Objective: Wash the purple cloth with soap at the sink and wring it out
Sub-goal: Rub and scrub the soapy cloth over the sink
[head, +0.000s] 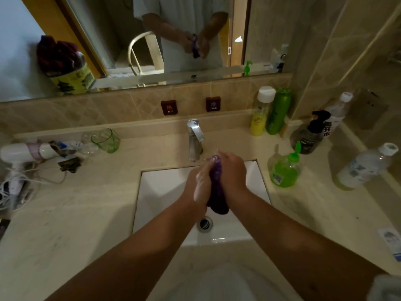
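Purple knobbly cloth [216,187], bunched into a roll, is pressed between the left hand [198,187], streaked with white lather, and the right hand [233,173], fingers of both curled round it, above the white rectangular sink [160,187]. Soaping looks underway; rinsing and wringing likely follow. No water visibly runs from the chrome tap [195,137]. A green pump soap bottle [285,170] stands just beside the basin.

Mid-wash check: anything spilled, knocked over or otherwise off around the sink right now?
Nothing spilled. The purple cloth is pressed between the left hand and right hand over the sink. Two oddities: a clear bottle leans tilted on the right counter, and a hair dryer lies with its cord tangled left of the basin.
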